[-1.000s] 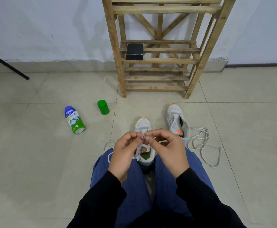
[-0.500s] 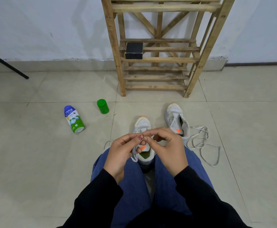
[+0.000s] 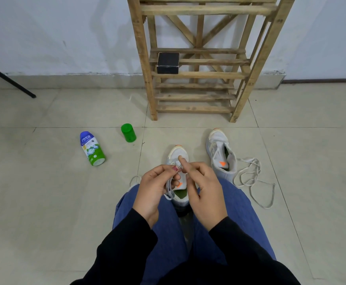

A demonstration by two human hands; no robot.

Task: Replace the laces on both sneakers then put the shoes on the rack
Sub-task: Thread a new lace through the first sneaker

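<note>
Since earlier, the right hand has stretched its forefinger onto the sneaker between the knees; its grip cannot be told. The left hand pinches the lace. Right lies the second sneaker; far off, the rack.

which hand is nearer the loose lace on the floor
Right. The right hand sits just left of the loose lace; the left hand is farther off, across the sneaker.

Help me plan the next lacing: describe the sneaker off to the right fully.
The unlaced sneaker is pale grey-white, fabric-looking, with an orange toe tip, orange tongue mark and green insole. It stands upright on the tiled floor, toe toward the wooden rack. A loose lace lies beside it on the right, apparently touching.
</note>
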